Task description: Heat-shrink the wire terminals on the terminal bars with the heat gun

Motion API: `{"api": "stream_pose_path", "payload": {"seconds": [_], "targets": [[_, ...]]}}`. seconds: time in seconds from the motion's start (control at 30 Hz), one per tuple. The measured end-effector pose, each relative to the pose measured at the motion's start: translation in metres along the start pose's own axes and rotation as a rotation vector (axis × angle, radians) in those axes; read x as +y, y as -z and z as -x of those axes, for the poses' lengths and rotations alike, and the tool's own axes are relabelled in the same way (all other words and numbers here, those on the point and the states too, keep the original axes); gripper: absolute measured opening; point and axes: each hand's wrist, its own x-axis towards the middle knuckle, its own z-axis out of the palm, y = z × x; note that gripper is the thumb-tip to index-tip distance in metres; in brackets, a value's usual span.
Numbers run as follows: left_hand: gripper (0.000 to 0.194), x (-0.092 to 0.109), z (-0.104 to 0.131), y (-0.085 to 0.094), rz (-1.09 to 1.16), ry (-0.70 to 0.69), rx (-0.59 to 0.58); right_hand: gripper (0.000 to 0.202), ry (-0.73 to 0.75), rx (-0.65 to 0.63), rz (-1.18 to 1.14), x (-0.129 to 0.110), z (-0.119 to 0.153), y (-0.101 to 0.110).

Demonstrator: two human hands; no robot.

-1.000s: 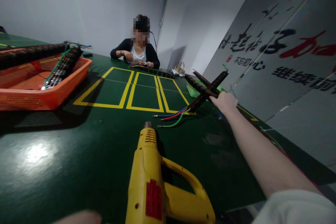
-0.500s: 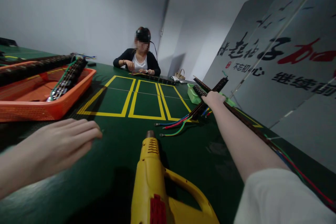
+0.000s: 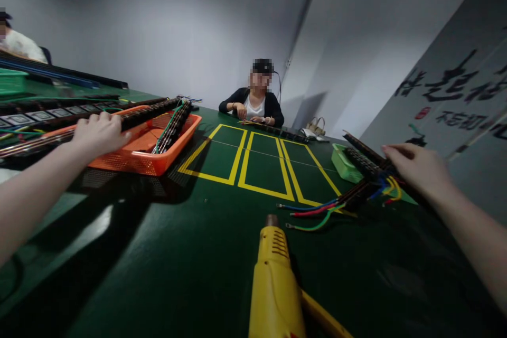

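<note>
At the left, my left hand [image 3: 99, 134] is wrapped round a long dark strip [image 3: 146, 114] that lies across the orange basket [image 3: 158, 163]. Another dark strip with a green wire [image 3: 173, 127] rests inside that basket. On the right, my right hand [image 3: 420, 166] is beside the dark strips [image 3: 362, 161] at the green basket [image 3: 343, 163]; its thumb and fingers are apart, with no object visible between them. Blue, red and green wires [image 3: 317, 210] stick out from these strips. A yellow heat gun [image 3: 275, 280] stands between my hands.
Yellow tape rectangles [image 3: 265, 163] mark the green table [image 3: 190, 274]. Across it sits a person [image 3: 253, 103] with hands on another dark strip [image 3: 285, 133]. A second person [image 3: 24, 45] is at the far left. A handbag [image 3: 316, 125] lies at the back.
The view has turned left. My left hand has moved up to the orange basket and closed on a strip. My right hand has come off the strips and moved right.
</note>
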Motion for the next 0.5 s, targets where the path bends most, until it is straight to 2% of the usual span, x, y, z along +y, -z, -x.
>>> {"api": "stream_pose_path", "payload": {"seconds": [0.1,0.17,0.33,0.4,0.5], "targets": [[0.094,-0.012,-0.009,-0.012,0.012,0.007,0.052,0.031,0.033,-0.089,-0.078,-0.017,0.015,0.006],[0.095,-0.021,-0.014,-0.019,0.034,0.044,0.055,0.032,0.079,-0.103,-0.11,-0.028,0.026,0.009],[0.08,-0.047,-0.033,-0.032,0.182,0.161,0.144,0.034,0.276,-0.093,-0.198,-0.052,0.054,0.013],[0.075,-0.053,-0.039,-0.03,0.242,0.224,0.093,0.034,0.348,-0.106,-0.223,-0.06,0.068,0.014],[0.076,-0.057,-0.042,-0.021,0.236,0.328,-0.046,0.036,0.467,-0.132,-0.241,-0.066,0.089,0.014]]}}
